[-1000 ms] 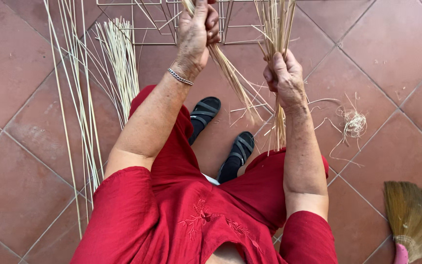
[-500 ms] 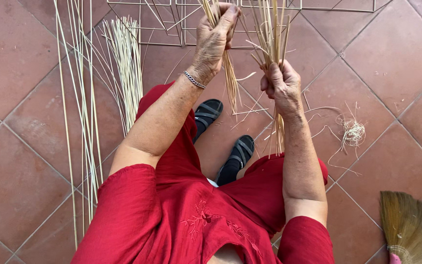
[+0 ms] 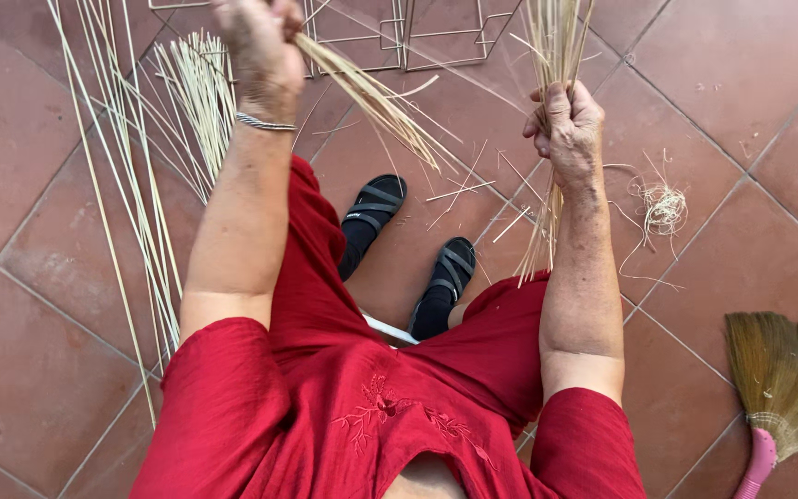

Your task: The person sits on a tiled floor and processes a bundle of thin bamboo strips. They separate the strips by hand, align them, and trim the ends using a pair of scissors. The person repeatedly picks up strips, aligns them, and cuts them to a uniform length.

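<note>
Since before, left hand [image 3: 256, 46] has swung left, fist closed on straw [image 3: 371, 97]; right hand [image 3: 565, 125] clamps its bundle [image 3: 556, 37]. Better pull slowly, keeping strands untangled.

dry straw bundle [image 3: 371, 97], matt terracotta tiles [image 3: 30, 370], red cloth dress [image 3: 362, 407]

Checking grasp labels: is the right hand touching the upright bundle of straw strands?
Touching. The head view shows the right hand closed around the straw bundle, strands passing through the fist.

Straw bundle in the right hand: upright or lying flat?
Upright. The right hand grips the straw bundle mid-length; stalks rise above the fist and hang below it, clear of the tiled floor.
</note>
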